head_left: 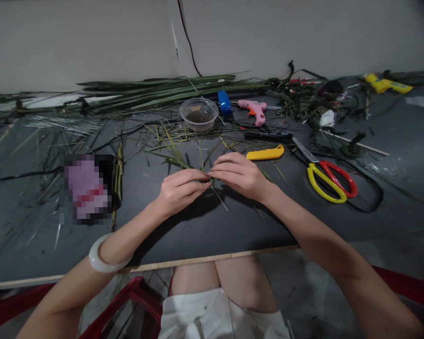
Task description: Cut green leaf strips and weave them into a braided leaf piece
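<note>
My left hand [183,189] and my right hand [240,175] meet fingertip to fingertip above the dark table, both closed in a pinch on a woven piece of green leaf strips [178,161]. Its plaited part and loose strip ends stick out to the far left, beyond my left fingers. A thin strip hangs toward me below the fingertips. The fingers hide the part between them. Just past my right hand lies a yellow utility knife [265,153].
Scissors with red and yellow handles [330,181] lie to the right. Behind are a plastic bowl of liquid [199,115], blue tape roll [225,104], pink glue gun [255,110] and black marker [268,136]. Long green leaves [155,92] line the wall. A pixelated phone [86,188] lies left.
</note>
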Demonstrator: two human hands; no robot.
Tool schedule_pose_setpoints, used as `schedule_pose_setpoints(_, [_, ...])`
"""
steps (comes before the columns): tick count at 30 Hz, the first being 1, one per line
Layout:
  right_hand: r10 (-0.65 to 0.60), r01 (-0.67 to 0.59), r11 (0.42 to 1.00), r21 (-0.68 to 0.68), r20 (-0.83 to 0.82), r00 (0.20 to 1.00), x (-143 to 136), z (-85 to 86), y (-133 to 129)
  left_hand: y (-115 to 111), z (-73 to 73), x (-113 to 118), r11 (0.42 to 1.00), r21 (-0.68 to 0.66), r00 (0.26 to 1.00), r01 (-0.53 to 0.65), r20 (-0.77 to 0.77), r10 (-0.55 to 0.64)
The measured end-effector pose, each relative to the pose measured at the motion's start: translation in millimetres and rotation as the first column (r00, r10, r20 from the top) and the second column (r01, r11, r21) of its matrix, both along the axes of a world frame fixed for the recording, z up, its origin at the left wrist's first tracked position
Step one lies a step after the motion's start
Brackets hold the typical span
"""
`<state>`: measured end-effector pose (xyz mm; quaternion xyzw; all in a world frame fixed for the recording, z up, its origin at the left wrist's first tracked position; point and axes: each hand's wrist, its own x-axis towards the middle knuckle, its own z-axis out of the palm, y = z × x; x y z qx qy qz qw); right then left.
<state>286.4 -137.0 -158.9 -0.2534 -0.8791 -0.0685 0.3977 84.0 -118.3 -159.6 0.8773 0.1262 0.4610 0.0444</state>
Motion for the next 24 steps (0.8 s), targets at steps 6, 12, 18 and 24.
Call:
schedule_pose_setpoints(6, [-0.026, 0.017, 0.998, 0.053, 0.160, 0.987, 3, 2.2, 1, 6, -5.8, -5, 0.998, 0.052, 0.989, 0.020, -0.149, -0.012])
schedule_pose_setpoints(12, [-0.078, 0.055, 0.994, 0.097, 0.254, 0.964, 5, 5.3, 1, 8, -6.6, -4, 0.999, 0.047, 0.987, -0.004, -0.158, 0.011])
schedule_pose_setpoints(18, [-0.130, 0.125, 0.991, 0.038, 0.233, 0.964, 1, 0.8, 0, 9, -5.9, -4, 0.998, 0.053, 0.987, -0.022, -0.159, 0.030])
schedule_pose_setpoints(24, [-0.193, 0.200, 0.980, -0.022, 0.178, 0.965, -6, -3.2, -3, 8, -4.1, -6, 0.992, 0.103, 0.965, -0.076, -0.242, 0.099])
